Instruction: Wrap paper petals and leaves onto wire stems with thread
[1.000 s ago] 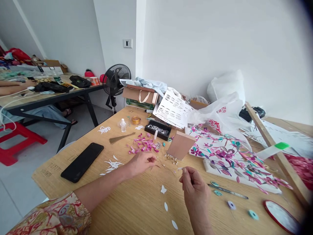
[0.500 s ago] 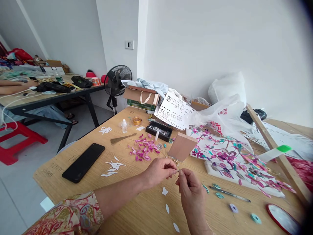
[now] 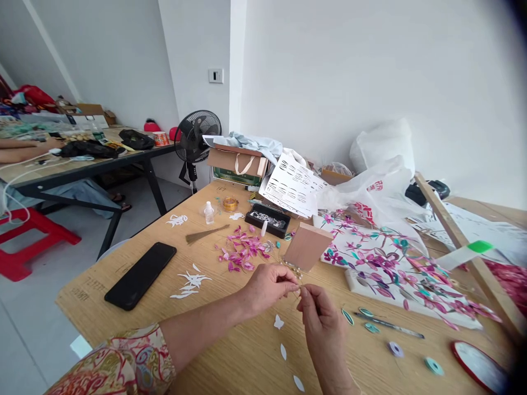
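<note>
My left hand [image 3: 269, 286] and my right hand [image 3: 323, 318] meet fingertip to fingertip above the wooden table. Each is closed in a pinch; what lies between the fingers is too small to name, though a thin strand seems to show there. Just behind them stands a tilted wooden block [image 3: 307, 247], with small beads [image 3: 293, 270] at its foot. White paper petal shapes [image 3: 283, 351] lie in a row beneath my hands. Left of the block is a pile of pink petals [image 3: 242, 248]. Teal leaf shapes [image 3: 347, 316] and a pen [image 3: 391, 323] are right of my right hand.
A phone [image 3: 140, 275] and white paper cutouts [image 3: 191, 284] lie at left. Finished-looking pink flower sprays [image 3: 395, 258] rest on white foam at right, beside a wooden bar [image 3: 465, 252]. Thread spools [image 3: 433, 366] sit in front. Another person's arm [image 3: 24, 149] shows at the far table.
Both hands keep almost the same pinch and place. The view has shifted very slightly; nothing else has visibly moved.
</note>
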